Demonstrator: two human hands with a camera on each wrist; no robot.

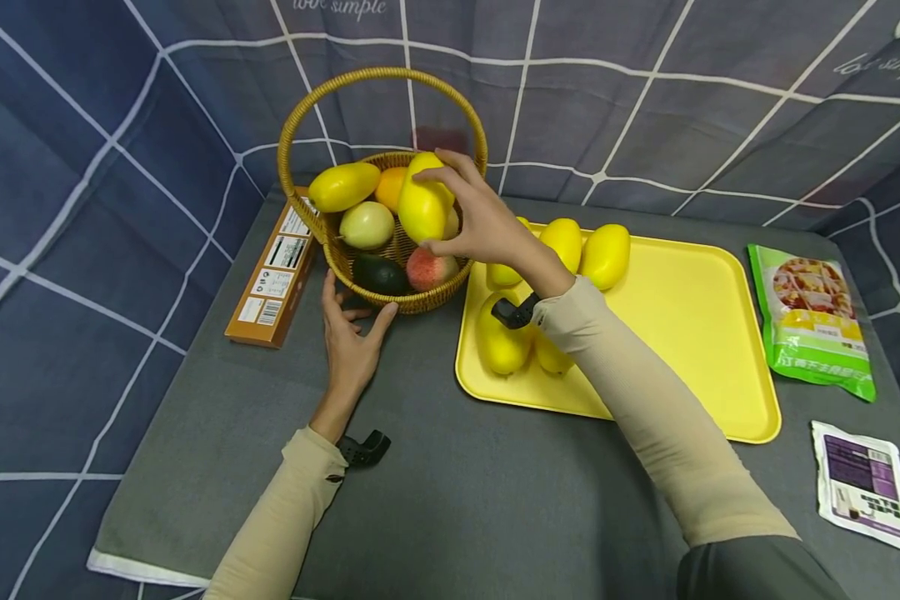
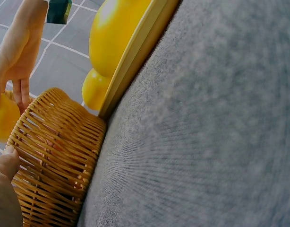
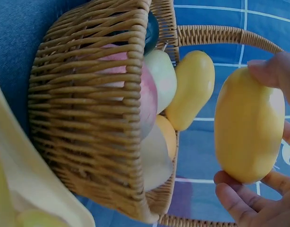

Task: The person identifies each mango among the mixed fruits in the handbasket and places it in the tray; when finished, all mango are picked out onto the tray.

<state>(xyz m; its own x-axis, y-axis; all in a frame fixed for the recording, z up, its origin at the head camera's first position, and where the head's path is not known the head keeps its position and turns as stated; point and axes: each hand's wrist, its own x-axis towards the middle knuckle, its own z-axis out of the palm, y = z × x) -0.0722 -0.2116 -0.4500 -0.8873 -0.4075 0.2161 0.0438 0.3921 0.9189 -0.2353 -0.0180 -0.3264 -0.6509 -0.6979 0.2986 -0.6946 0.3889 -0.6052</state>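
My right hand (image 1: 487, 218) holds a yellow mango (image 1: 423, 200) by its two ends, thumb at one end and fingers at the other. The mango is above the right part of a wicker basket (image 1: 427, 302); in the right wrist view this mango (image 3: 249, 125) hangs apart from the rim. Inside the basket are another mango (image 1: 343, 187), an orange (image 1: 392, 188), a pale green fruit (image 1: 367, 226), a dark green avocado (image 1: 379, 275) and a peach (image 1: 429, 269). My left hand (image 1: 351, 350) rests against the basket's near side, thumb (image 2: 8, 163) touching the wicker by the rim.
A yellow tray (image 1: 690, 333) carries several mangoes (image 1: 606, 256) right of the basket, partly hidden under my right arm. An orange-brown box (image 1: 273, 279) lies at the left. A green food bag (image 1: 813, 321) and a white-and-purple packet (image 1: 864, 485) lie far right.
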